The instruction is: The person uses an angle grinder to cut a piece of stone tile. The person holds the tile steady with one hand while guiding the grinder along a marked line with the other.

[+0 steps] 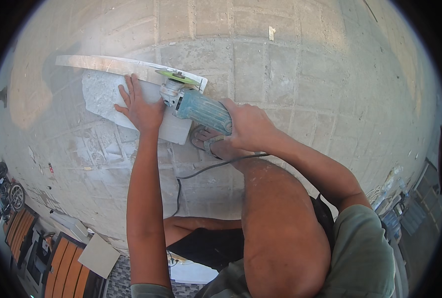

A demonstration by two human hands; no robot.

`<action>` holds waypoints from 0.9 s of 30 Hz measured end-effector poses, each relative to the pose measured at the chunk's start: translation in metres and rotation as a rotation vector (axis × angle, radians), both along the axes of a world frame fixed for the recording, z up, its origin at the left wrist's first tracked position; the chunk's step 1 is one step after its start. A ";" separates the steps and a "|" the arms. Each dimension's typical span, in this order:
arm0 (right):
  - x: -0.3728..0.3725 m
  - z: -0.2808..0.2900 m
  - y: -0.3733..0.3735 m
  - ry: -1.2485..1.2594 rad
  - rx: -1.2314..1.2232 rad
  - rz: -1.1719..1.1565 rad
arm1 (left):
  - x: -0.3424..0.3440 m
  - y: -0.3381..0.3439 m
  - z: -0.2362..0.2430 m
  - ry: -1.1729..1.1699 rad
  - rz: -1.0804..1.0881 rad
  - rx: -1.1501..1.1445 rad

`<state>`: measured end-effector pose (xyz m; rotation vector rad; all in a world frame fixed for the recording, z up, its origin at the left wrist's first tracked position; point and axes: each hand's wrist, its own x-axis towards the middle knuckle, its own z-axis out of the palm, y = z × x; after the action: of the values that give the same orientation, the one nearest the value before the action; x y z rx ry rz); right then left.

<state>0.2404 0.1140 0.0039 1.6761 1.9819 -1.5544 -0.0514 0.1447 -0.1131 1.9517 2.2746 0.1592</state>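
Note:
My right hand (250, 126) is wrapped round the back of the teal body of an angle grinder (201, 110). Its green disc (175, 76) sits at the right part of a long, narrow pale strip (106, 64), though the exact contact is hard to see. My left hand (145, 110) lies with fingers spread on a broken-edged, whitish slab (99, 94) beside the strip. The fingertips reach the strip's near edge, and the thumb is close to the grinder's metal head. Whether the thumb touches the head, I cannot tell.
A dark power cord (216, 167) curves across the dusty paved ground (260, 64) near my sandalled foot (206, 139). At lower left are slatted wooden furniture (64, 268), a square pale tile (99, 255) and a motorcycle (5, 191). Clutter (392, 198) lies at the right.

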 end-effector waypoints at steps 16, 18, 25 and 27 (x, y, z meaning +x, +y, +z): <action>0.003 -0.007 -0.003 0.012 0.035 -0.014 | 0.000 0.000 -0.001 -0.010 -0.009 0.016; 0.002 -0.012 -0.003 0.010 0.037 -0.003 | -0.001 -0.001 -0.002 -0.010 -0.013 0.020; 0.002 -0.004 -0.002 0.006 0.030 -0.007 | 0.000 0.000 0.001 -0.016 -0.002 0.004; 0.002 -0.004 -0.003 0.006 0.027 -0.010 | 0.000 0.001 0.001 -0.017 0.001 0.005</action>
<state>0.2428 0.1107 -0.0004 1.6963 2.0097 -1.5439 -0.0510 0.1454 -0.1117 1.9439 2.2669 0.1806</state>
